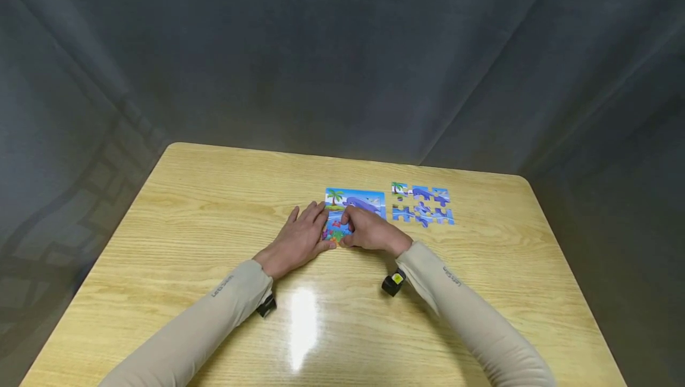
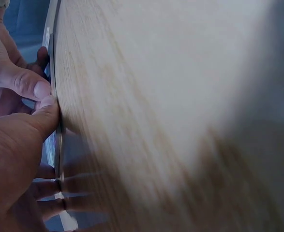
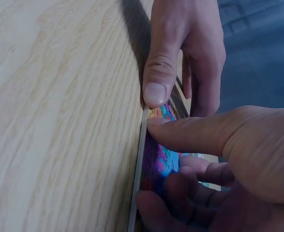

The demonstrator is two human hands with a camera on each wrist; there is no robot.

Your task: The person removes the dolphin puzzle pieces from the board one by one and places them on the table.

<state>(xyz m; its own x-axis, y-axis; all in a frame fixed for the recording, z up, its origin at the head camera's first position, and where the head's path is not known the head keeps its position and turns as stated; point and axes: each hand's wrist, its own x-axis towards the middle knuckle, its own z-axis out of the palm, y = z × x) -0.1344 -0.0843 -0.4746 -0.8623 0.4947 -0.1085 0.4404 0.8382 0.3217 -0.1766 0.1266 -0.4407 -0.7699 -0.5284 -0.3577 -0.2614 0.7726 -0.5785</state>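
A jigsaw puzzle (image 1: 364, 200) in a flat tray, with a palm tree, a dolphin and a crab, lies on the table in the head view. My left hand (image 1: 299, 235) rests along its left side, fingers stretched out, the thumb at the lower edge. Over the lower part bends my right hand (image 1: 377, 232), its thumb on the bottom border (image 3: 154, 113) and its curled fingers on the picture. In the right wrist view, both thumbs (image 3: 155, 92) sit close together at that border. Whether a single piece is between the right fingers is hidden.
Several loose dolphin jigsaw pieces (image 1: 421, 192) lie in rows just right of the puzzle. The wooden table (image 1: 225, 191) has its far edge a short way beyond them, with a dark grey curtain (image 1: 342, 60) behind.
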